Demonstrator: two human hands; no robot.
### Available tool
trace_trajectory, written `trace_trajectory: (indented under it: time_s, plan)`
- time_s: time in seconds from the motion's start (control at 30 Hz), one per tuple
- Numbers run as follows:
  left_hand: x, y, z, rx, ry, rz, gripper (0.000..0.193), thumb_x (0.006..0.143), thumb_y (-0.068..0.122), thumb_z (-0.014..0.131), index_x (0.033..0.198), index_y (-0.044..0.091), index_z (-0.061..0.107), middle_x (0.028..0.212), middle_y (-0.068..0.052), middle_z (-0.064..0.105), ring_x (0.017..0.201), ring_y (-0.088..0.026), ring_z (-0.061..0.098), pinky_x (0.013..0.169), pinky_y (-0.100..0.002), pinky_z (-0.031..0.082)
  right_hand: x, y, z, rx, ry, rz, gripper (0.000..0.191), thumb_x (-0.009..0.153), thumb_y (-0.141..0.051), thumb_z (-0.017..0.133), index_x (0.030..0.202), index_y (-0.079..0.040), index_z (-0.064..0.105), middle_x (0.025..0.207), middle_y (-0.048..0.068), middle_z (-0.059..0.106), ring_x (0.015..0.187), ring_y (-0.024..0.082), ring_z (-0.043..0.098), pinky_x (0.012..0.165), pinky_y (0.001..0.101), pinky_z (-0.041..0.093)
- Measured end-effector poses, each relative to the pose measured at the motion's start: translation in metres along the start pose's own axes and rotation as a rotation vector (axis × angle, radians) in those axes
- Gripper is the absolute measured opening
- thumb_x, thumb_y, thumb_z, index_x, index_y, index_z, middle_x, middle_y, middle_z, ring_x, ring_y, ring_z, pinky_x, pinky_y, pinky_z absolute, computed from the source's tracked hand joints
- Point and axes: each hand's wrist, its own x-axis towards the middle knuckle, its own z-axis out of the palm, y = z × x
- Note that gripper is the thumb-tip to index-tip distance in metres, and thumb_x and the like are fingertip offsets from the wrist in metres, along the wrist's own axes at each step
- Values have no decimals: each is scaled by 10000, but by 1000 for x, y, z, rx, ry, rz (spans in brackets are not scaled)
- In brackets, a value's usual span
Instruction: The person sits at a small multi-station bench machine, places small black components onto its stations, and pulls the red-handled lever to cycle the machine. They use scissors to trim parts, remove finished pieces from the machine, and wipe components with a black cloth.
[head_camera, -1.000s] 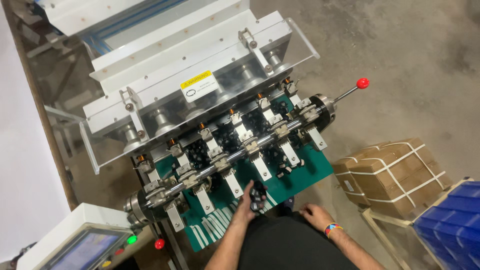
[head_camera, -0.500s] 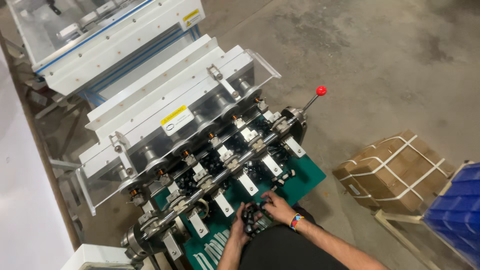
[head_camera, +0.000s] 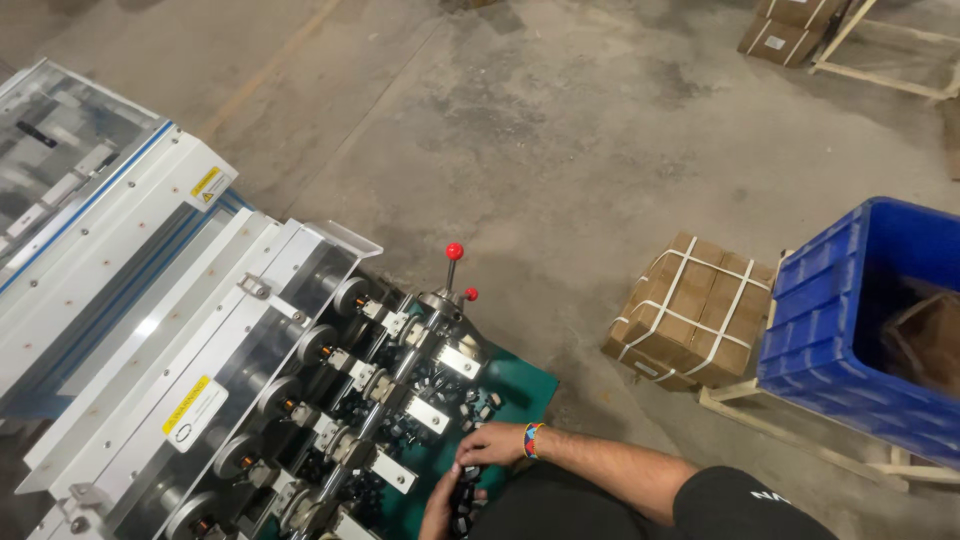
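Note:
My left hand (head_camera: 438, 508) is at the bottom edge, closed around a short row of small black parts (head_camera: 464, 492). Just above it, my right hand (head_camera: 490, 444), with a beaded wristband (head_camera: 533, 440), curls its fingertips onto the top end of the same row. Both hands are over the green tray (head_camera: 525, 385) at the front of a white and metal machine (head_camera: 230, 360). The machine has a line of rollers and clamp stations (head_camera: 400, 400). More loose black parts (head_camera: 470, 400) lie on the tray beside my right hand.
A lever with a red ball knob (head_camera: 454, 251) sticks up from the machine's right end. A strapped cardboard box (head_camera: 690, 310) sits on the concrete floor, beside a blue crate (head_camera: 850, 310) on a wooden pallet (head_camera: 790, 420). More boxes (head_camera: 795, 25) stand far back.
The view has swung right and up, so the machine now sits at the left. My right hand has come in from the side to meet the left hand on the black parts.

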Motion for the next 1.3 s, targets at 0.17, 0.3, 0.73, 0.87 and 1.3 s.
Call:
trace_trajectory:
  time_s: [0.17,0.3,0.73,0.87,1.3]
  plan:
    - [17,1,21,95,4,-64,526,912,524,605,1199,103,733,772,-88,720,532,-150,614,419,-264,464,-11,6,-23,-8,187,60,428,1016,-490,632,1083,-82,743,990,117,779,929,205,729,869,337,533]
    - [29,-12,45,-175,62,-14,428,927,457,625,1127,81,670,787,-66,677,605,-161,652,416,-310,474,-30,14,-41,-175,111,-115,425,960,-442,720,1121,-49,738,954,127,705,876,240,679,782,369,530]
    - [24,-74,66,-658,-51,144,425,936,190,563,1346,77,559,1303,-202,655,901,-260,724,462,-267,493,-29,55,-85,588,228,271,364,929,-245,740,1225,-53,649,925,-1,697,787,84,657,691,270,545]
    - [21,-77,65,-707,38,165,433,938,191,571,1345,43,549,1333,-202,664,999,-281,734,466,-260,499,-19,50,-88,603,176,204,334,972,-220,712,1233,-17,665,957,18,722,810,89,669,742,271,562]
    - [3,-73,52,-571,225,191,411,969,201,652,1298,-40,599,1141,-172,736,851,-180,730,498,-232,516,13,36,-70,665,390,146,321,992,-228,700,1152,46,646,923,82,730,808,127,706,725,267,587]
